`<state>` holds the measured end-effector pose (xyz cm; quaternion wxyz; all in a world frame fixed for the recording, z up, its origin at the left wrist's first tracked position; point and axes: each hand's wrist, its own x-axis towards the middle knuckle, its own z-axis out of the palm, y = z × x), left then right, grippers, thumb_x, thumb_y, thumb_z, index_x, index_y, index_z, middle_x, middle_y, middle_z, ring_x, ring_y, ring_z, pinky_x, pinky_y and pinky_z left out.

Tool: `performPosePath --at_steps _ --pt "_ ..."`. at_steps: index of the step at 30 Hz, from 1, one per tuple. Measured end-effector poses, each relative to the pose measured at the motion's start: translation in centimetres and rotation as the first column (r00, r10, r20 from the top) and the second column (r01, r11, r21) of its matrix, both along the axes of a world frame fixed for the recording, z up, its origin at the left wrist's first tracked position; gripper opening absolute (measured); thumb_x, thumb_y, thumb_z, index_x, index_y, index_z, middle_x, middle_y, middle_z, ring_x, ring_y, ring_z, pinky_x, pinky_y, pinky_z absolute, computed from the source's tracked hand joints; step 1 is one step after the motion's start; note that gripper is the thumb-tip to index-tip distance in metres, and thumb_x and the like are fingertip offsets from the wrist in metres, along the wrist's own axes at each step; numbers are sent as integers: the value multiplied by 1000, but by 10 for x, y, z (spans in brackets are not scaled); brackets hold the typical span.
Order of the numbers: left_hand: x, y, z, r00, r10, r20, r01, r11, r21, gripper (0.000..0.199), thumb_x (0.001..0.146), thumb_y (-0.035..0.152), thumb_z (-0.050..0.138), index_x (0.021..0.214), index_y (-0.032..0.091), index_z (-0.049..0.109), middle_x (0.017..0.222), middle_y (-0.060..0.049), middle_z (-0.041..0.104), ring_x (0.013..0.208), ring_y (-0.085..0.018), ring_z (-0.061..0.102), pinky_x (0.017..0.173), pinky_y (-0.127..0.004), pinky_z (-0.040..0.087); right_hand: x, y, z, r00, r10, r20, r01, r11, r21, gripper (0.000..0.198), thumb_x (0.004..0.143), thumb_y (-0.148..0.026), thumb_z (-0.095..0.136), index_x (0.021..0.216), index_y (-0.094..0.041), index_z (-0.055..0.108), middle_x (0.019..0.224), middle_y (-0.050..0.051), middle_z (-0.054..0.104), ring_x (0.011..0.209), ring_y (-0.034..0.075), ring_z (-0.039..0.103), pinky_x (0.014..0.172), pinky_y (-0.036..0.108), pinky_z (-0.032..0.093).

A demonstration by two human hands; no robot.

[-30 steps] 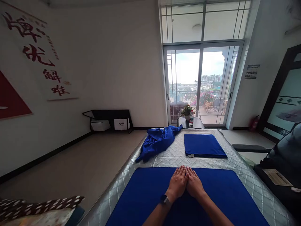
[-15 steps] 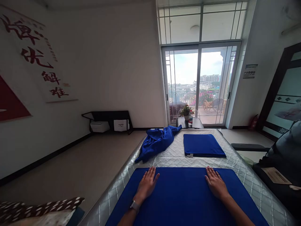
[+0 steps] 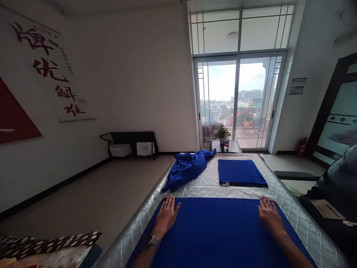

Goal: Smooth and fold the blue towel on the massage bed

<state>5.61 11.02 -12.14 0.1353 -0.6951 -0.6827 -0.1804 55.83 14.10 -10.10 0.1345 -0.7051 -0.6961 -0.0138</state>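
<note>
A: Hand pose?
B: Bare left hand lies palm down, flattened, thumb apart, fingertips at the far-left corner of the smooth, deep-blue rectangular cloth. Bare right hand mirrors it near the far-right corner.
A: Cloth position?
B: Spread flat on the silver, diamond-quilted mattress; forearms well apart, slanting inward toward the hands.

left grip: flat, palm down | right grip: flat, palm down | spacing: well apart
</note>
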Motion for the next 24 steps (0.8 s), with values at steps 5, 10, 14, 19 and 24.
performPosePath --at_steps 5,10,14,19,24 --pt "134 13 2 969 -243 37 246 963 -110 58 106 49 28 153 20 46 157 -10 51 147 -24 42 121 -43 39 -120 -15 1 952 306 -27 -307 952 -16 63 100 -39 23 156 -15 40 165 4 33 154 18 24 126 35 17" --pt "195 20 -3 926 -376 29 376 915 -147 51 108 31 26 153 15 43 158 -14 46 149 -25 37 122 -49 37 -174 -14 -5 904 409 -128 -423 899 -115 63 97 -25 24 159 -10 29 166 9 27 155 20 18 127 40 13" --pt "192 23 -7 938 -339 67 346 923 -167 55 107 39 26 154 13 42 160 -13 43 150 -25 36 124 -49 34 -172 -14 -7 899 416 -135 -429 898 -94 61 99 -26 23 159 -10 29 166 9 26 155 21 18 127 41 11" --pt "141 29 -13 962 -260 79 270 943 -195 61 105 50 26 156 19 40 162 -9 41 151 -25 34 125 -46 31 -135 -11 -2 906 404 -126 -414 907 -72 63 103 -42 22 158 -13 32 164 8 31 153 23 24 126 41 17" --pt "15 27 -19 998 -5 70 21 972 -234 66 103 51 27 156 14 39 162 -10 41 151 -28 33 124 -49 30 -18 1 -4 986 164 -28 -166 983 -74 65 100 -43 23 157 -14 37 164 8 34 153 22 27 126 40 20"
